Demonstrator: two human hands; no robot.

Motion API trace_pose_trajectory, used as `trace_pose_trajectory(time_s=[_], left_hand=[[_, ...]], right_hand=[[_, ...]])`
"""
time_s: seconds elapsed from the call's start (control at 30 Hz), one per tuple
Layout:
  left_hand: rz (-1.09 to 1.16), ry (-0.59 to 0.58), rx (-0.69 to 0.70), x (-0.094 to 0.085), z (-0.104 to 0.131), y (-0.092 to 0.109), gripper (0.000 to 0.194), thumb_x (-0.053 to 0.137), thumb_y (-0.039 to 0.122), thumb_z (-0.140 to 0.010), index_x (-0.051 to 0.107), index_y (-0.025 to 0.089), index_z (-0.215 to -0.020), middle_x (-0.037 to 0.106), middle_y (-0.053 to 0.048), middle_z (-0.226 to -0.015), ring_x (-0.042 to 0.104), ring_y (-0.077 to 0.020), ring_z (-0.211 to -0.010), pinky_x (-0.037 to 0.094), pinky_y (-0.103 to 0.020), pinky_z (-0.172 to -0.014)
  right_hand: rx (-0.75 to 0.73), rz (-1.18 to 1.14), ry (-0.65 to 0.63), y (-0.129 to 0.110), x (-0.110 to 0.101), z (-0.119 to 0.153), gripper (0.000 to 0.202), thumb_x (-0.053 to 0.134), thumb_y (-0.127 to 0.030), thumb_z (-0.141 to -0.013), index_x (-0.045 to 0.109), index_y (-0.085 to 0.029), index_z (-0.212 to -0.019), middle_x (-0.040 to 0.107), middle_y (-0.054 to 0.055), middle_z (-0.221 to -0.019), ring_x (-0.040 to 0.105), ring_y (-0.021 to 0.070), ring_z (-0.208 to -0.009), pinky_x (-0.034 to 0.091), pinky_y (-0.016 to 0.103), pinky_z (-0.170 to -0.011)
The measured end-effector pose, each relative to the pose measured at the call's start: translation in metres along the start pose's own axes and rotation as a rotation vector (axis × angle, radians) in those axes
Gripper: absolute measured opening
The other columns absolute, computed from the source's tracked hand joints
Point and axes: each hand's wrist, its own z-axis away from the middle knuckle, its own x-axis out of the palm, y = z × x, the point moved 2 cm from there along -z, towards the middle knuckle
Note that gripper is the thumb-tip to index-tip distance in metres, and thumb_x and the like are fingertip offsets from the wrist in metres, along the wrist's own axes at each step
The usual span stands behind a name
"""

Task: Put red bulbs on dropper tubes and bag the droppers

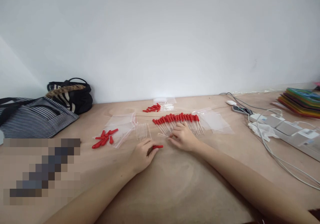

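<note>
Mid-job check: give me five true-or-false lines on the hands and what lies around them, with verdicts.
1. The left hand holds a red bulb. True.
2. The right hand is at the row of red-topped tubes. True.
3. Nothing red lies to the left of both hands. False: a loose red pile lies there.
4. Nothing striped is in view. False: a striped bag is at the left.
5. A coloured stack lies at the right. True.

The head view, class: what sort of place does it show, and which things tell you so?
Probably an indoor worktable in a home or small workroom: a tabletop against a plain wall, with red-topped tubes laid in a row and a striped bag.
</note>
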Motion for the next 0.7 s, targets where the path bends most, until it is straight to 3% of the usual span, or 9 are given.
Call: trace_pose_trajectory(time_s=[0.1,0.2,0.33,0.5,0.7], left_hand=[[0.014,-0.010,-0.071,0.008,-0.006,0.002,0.013,0.049,0.019,-0.081,0.062,0.018,-0.085,0.061,-0.003,-0.079,0.058,-0.0160,-0.073,0.047,-0.029,-0.069],[0.023,-0.013,-0.080,0.013,-0.012,0.001,0.015,0.050,0.020,-0.081,0.063,0.018,-0.088,0.061,-0.004,-0.082,0.058,-0.0168,-0.077,0.047,-0.030,-0.071],[0.029,-0.028,-0.074,0.016,-0.016,-0.001,0.016,0.052,0.024,-0.081,0.066,0.020,-0.088,0.062,-0.003,-0.083,0.058,-0.0170,-0.077,0.047,-0.030,-0.071],[0.029,0.008,-0.057,0.016,-0.015,-0.002,0.014,0.052,0.022,-0.081,0.066,0.020,-0.081,0.063,-0.004,-0.082,0.057,-0.0180,-0.079,0.046,-0.031,-0.073],[0.057,0.063,-0.032,0.013,-0.013,0.000,0.009,0.049,0.018,-0.081,0.058,0.018,-0.084,0.062,-0.004,-0.084,0.056,-0.0180,-0.083,0.045,-0.032,-0.075]], right_hand=[[-0.086,0.036,-0.006,0.013,-0.006,0.028,0.018,0.050,-0.028,-0.082,0.061,-0.018,-0.072,0.057,0.002,-0.066,0.043,0.0144,-0.072,0.023,0.029,-0.068],[-0.096,0.064,0.003,0.019,-0.006,0.038,0.019,0.050,-0.030,-0.082,0.063,-0.018,-0.073,0.056,0.003,-0.067,0.043,0.0151,-0.073,0.024,0.030,-0.067],[-0.059,0.044,0.032,0.019,-0.002,0.041,0.017,0.052,-0.030,-0.082,0.066,-0.021,-0.078,0.058,0.003,-0.070,0.045,0.0151,-0.074,0.026,0.030,-0.068],[-0.013,0.007,0.070,0.013,0.006,0.037,0.016,0.055,-0.035,-0.080,0.067,-0.028,-0.088,0.059,0.003,-0.091,0.047,0.0161,-0.084,0.028,0.031,-0.071],[0.029,0.013,0.143,0.003,0.017,0.034,0.015,0.054,-0.027,-0.081,0.067,-0.023,-0.075,0.060,0.003,-0.090,0.046,0.0162,-0.084,0.027,0.032,-0.073]])
